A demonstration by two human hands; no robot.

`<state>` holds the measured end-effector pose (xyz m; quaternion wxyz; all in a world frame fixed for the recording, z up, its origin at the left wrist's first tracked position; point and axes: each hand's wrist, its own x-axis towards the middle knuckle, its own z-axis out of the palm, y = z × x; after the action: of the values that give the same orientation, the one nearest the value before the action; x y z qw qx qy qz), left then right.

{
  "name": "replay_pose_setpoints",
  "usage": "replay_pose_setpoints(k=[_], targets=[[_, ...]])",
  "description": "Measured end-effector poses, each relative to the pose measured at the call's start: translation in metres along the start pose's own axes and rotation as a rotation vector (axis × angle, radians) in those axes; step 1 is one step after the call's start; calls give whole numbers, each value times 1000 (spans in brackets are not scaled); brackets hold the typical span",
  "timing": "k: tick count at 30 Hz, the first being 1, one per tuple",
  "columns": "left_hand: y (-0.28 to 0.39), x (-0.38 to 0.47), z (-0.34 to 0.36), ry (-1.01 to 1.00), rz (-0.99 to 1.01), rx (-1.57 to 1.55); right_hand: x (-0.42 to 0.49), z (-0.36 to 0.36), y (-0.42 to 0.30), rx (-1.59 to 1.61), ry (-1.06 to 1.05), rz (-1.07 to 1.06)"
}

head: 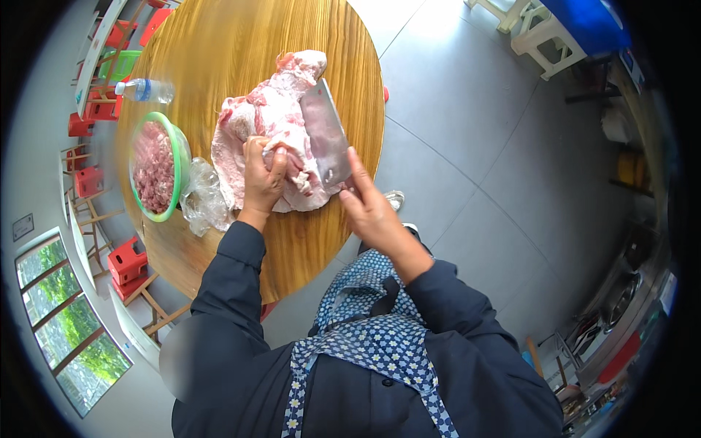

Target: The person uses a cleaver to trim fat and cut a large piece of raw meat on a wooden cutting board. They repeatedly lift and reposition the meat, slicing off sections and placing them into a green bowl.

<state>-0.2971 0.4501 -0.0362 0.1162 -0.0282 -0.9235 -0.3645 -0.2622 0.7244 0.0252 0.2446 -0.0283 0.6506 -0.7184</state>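
Note:
A large piece of raw, fatty meat (279, 115) lies near the edge of a round wooden table (350, 44). My left hand (264, 172) grips a fold of the meat at its near part, thumb on top. In my right hand (369, 205) is a broad-bladed cleaver (328, 134), its blade along the right side of the meat; the handle is mostly hidden by the hand. Left of the meat, a crumpled clear plastic bag (204, 197) touches a green-rimmed bowl (176, 164) holding minced meat (153, 169).
A plastic water bottle (147, 90) lies on its side beyond the bowl. Red stools (127, 260) and further tables stand at the left. White stools (547, 46) are at the upper right, and a counter with pans (621, 298) runs along the right.

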Motion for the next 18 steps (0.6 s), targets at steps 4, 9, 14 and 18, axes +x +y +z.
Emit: replay_pose_setpoints(k=[4,9,14,18], targets=[[3,-10,-26,-17,-17,105,-24,-38,-7,304,-80,366],[24,-5,-29,-298,456,490,-49,-47,2,330,-67,165],[49,-4,-31,-430,326,530,-45,-31,8,71,-53,138],[50,-6,-24,-351,281,625,-44,-21,16,80,-34,77]])
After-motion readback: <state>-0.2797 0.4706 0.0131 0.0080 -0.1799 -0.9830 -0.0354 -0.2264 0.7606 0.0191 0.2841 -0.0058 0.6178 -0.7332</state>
